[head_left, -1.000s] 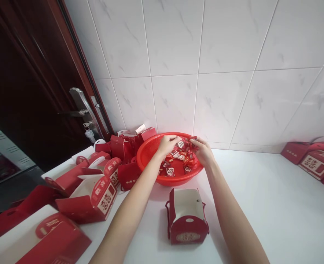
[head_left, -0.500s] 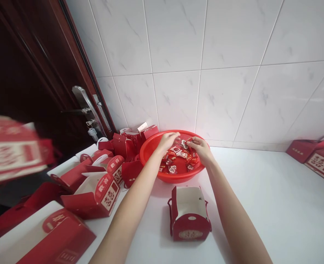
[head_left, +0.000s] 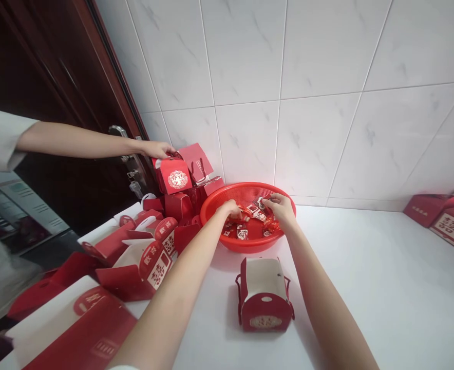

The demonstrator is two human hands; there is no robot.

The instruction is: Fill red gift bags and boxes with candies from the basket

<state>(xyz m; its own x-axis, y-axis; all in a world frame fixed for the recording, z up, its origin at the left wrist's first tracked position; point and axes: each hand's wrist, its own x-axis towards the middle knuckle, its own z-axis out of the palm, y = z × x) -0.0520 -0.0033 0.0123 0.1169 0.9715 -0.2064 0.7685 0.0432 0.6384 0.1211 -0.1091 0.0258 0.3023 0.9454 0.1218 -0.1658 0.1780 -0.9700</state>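
Both hands are inside a red plastic basket (head_left: 248, 247) that holds several wrapped candies (head_left: 242, 234). At its left side my left hand (head_left: 231, 208) has its fingers curled around a red-wrapped candy (head_left: 244, 211). On the right, my right hand (head_left: 281, 206) pinches a dark red and white wrapped candy (head_left: 263, 203). Between my forearms, in front of the basket, stands a small red box (head_left: 265, 303) with cord handles and its top open, showing a pale inside.
Several open red boxes (head_left: 159, 264) crowd the left side. Another person's hand (head_left: 158, 149) holds a red box (head_left: 175, 176) behind them. More red boxes (head_left: 452, 225) stand at the far right; a tiled wall (head_left: 319, 133) rises behind the basket.
My left hand has lowered into the basket and closed on a candy. The other person's arm has come in from the left, placing a closed red box among those at the back.
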